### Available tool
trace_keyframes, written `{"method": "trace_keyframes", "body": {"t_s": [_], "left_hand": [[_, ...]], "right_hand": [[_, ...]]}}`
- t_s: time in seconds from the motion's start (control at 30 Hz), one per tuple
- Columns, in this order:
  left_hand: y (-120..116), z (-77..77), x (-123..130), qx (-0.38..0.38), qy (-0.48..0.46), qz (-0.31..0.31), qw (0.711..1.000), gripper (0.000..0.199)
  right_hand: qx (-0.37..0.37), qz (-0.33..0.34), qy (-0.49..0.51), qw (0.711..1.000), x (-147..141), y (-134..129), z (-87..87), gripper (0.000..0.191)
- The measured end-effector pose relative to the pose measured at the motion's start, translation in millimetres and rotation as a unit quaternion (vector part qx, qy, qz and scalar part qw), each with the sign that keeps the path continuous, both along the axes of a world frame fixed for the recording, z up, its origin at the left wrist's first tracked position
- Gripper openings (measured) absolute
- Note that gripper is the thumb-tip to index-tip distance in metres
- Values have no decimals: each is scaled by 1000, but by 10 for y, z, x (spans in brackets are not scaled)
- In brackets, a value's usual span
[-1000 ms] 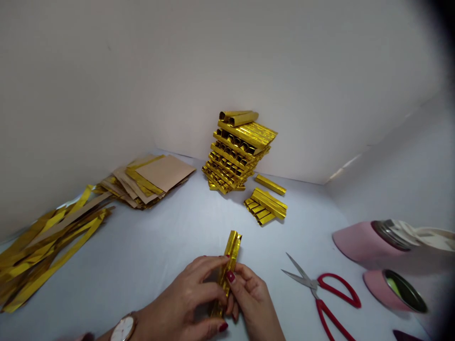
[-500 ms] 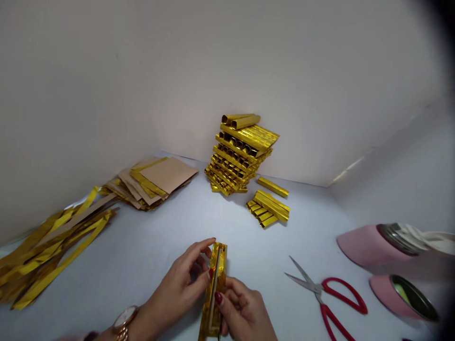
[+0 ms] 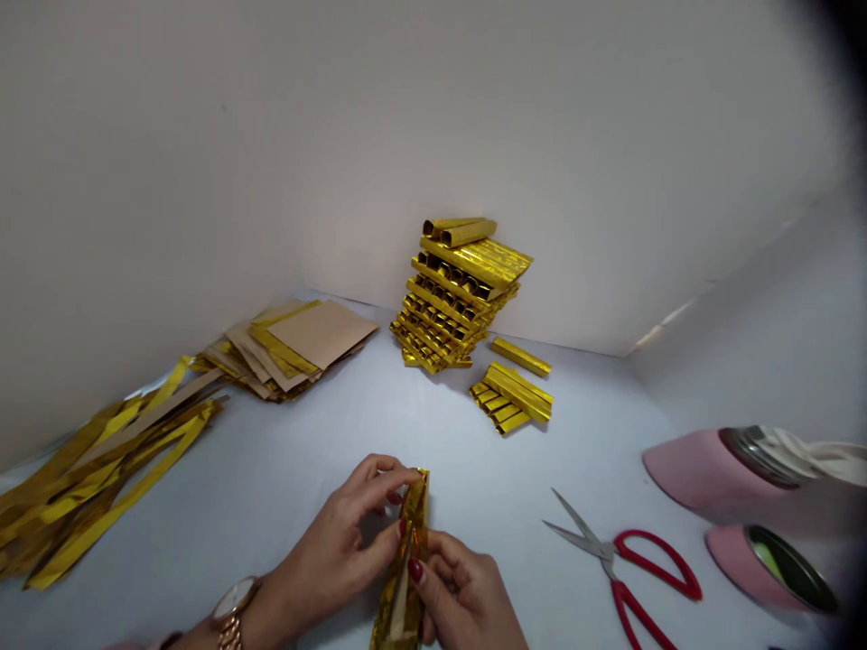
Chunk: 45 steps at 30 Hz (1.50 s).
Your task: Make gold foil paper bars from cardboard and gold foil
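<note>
While both hands work on it, a gold foil strip [image 3: 408, 564] stands nearly upright at 6 o'clock on the white sheet, its lower end running out of view and a tan paper backing showing along its length. The left hand [image 3: 342, 533], a rose-gold wristwatch [image 3: 234, 603] on its wrist, pinches the upper end narrowly between thumb and fingertips [image 3: 396, 478]. The right hand [image 3: 461, 591] curls close around the middle, its red-nailed fingers [image 3: 440, 578] pressing against the foil. The step in hand looks like folding the strip lengthwise around its paper, and the gaping lower part seems to call for a firm crease along the edge.

Farther out, a crisscrossed stack of folded gold tubes [image 3: 457, 293] rises at 12 o'clock, with a small pile of tubes [image 3: 511, 402] and a lone tube [image 3: 520, 357] at 1 o'clock. Kraft paper sheets [image 3: 318, 334] lie at 11 o'clock, loose gold strips [image 3: 115, 474] at 9, red-handled scissors [image 3: 654, 564] at 3, and two pink canisters [image 3: 701, 469] at 2.
</note>
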State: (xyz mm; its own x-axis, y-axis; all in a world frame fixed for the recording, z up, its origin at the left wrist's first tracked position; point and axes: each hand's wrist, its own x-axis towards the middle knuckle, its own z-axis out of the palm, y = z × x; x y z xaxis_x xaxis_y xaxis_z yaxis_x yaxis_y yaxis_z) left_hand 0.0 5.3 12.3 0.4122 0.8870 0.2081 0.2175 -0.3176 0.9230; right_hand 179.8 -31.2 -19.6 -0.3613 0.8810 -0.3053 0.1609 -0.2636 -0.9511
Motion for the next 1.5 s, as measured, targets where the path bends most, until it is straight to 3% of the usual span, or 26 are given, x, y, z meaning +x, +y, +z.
{"method": "trace_keyframes", "body": {"t_s": [0.23, 0.57, 1.03, 1.5], "left_hand": [[-4, 9, -13, 34, 64, 3, 997, 53], [-4, -7, -4, 57, 85, 24, 994, 50], [2, -21, 22, 4, -20, 76, 997, 30], [29, -4, 53, -117, -53, 83, 988, 13]], "right_hand": [[6, -2, -13, 1000, -21, -3, 28, 48], [7, -1, -15, 1000, -18, -2, 25, 45], [64, 36, -76, 994, -28, -55, -45, 43], [98, 45, -82, 991, -46, -44, -58, 39]]}}
